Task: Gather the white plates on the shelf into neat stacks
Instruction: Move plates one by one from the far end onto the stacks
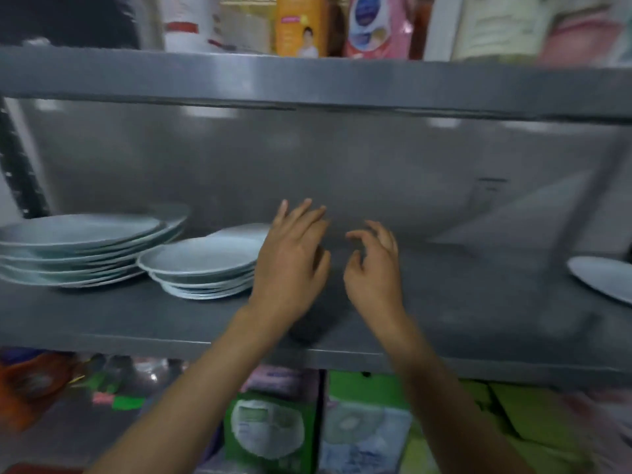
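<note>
A stack of large white plates [78, 248] sits at the left of the grey shelf [478, 319]. Beside it stands a lower stack of smaller white plates [200, 268], with another plate [242, 230] partly hidden behind it. A single white plate [602, 277] lies at the far right edge. My left hand [292, 265] hovers just right of the small stack, fingers spread, holding nothing. My right hand [374, 268] is close beside it over bare shelf, fingers loosely curled and empty. The picture is blurred by motion.
The shelf above [307, 80] carries bottles and packets, leaving a low gap over the plates. Green and white boxes [273, 429] and packets fill the level below. The grey back wall [342, 172] closes the rear.
</note>
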The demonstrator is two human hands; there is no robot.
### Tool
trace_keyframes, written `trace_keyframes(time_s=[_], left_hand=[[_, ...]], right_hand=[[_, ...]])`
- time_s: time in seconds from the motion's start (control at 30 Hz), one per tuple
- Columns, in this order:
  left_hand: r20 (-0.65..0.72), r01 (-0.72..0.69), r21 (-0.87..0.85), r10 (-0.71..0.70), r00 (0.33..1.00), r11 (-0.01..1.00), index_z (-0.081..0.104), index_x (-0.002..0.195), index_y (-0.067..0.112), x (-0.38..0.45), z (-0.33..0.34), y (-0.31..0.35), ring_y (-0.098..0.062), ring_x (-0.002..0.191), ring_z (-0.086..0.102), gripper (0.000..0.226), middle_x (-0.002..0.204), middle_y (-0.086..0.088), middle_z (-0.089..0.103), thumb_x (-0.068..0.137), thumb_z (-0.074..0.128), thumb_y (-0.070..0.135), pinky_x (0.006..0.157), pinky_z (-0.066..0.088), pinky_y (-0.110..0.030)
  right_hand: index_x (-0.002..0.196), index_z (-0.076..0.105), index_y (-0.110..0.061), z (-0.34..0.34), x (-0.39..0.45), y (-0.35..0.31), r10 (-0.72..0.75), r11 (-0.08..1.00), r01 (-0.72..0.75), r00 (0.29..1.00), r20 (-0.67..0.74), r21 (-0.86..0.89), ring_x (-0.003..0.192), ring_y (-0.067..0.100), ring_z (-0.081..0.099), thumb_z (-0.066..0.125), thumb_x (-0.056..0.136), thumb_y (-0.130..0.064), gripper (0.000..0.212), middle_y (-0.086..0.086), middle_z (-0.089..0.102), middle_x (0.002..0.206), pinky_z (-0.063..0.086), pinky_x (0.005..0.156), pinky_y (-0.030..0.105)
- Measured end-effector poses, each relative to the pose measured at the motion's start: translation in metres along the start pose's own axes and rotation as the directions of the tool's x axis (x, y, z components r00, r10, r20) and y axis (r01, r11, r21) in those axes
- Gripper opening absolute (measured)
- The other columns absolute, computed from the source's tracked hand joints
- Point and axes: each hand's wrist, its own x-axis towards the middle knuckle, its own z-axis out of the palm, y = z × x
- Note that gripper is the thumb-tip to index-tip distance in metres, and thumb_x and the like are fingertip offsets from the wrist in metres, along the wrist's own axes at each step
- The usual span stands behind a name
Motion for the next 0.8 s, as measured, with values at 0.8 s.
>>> trace_keyframes(time_s=[0.8], left_hand=[[0.332,-0.030,-0.372,0.163,0.929,0.928,0.058,0.122,0.002,0.059,0.279,0.267,-0.032,0.128,0.045,0.045,0.134,-0.017,0.053,0.080,0.045,0.012,0.114,0.020,-0.053]], right_hand=[[0.132,0.050,-0.007,-0.294,0.012,0.281,0.289,0.740,-0.390,0.920,-0.265,-0.548,0.118,0.030,0.046,0.050,0.095,-0.023,0.040,0.012,0.053,0.131,0.041,0.096,0.042]])
